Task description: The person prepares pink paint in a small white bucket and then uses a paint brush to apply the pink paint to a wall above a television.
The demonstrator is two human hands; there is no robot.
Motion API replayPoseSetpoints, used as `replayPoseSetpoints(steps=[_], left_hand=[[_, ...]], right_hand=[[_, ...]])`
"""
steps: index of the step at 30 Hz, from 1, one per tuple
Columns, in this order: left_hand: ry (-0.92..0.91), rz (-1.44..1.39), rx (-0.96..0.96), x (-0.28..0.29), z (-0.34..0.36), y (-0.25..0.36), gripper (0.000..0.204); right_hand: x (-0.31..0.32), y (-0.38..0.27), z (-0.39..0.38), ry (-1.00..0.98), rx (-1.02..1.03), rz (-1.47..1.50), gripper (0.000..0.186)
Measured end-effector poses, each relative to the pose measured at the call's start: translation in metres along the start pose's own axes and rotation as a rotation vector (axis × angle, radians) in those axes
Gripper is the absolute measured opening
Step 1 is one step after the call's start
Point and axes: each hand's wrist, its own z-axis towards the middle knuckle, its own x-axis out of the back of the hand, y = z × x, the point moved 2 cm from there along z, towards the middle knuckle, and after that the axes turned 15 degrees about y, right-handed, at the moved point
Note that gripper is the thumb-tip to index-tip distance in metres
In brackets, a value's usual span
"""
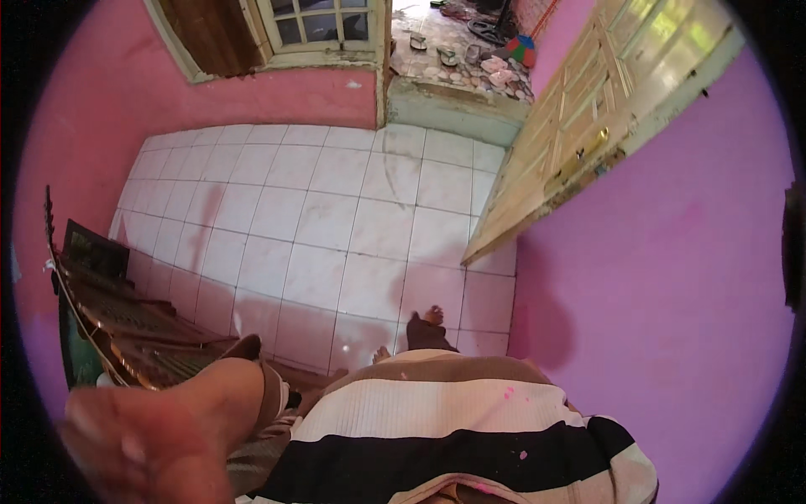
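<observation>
My left hand [143,445] is raised close in at the lower left, its palm partly showing. Motion blurs its fingers, and the nearby edge of the picture hides part of them, so their pose and anything in them cannot be made out. The forearm comes out of a light-edged brown sleeve [273,391]. Behind the hand stands a slatted brown seat [143,332] against the wall. No part of my right hand shows. My striped shirt [428,407] fills the bottom middle, with a foot [433,316] beyond it on the tiles.
White floor tiles [319,218] stretch ahead to a raised doorway sill [453,107]. A worn wooden door [588,109] stands ajar at the right by a purple wall [663,252]. Several sandals [447,56] lie outside. A paned window [323,25] is set in the pink wall.
</observation>
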Motion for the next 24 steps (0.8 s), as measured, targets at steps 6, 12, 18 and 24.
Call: replayPoseSetpoints(steps=[6,12,18,24], left_hand=[[-0.413,0.834,0.583,0.024,-0.136,-0.106,0.025],[-1.28,1.137,1.198,0.111,-0.233,-0.142,0.038],[-1.903,1.267,1.57,0.161,-0.276,-0.214,0.062],[-1.752,1.251,1.281,0.145,-0.279,-0.363,0.065]], right_hand=[[0.081,-0.059,0.109,-0.125,-0.344,0.186,0.036],[0.174,-0.19,0.211,-0.254,-0.153,0.249,0.025],[0.181,-0.298,0.32,-0.321,-0.322,0.508,0.026],[0.216,-0.339,0.408,-0.175,-0.147,0.282,0.017]])
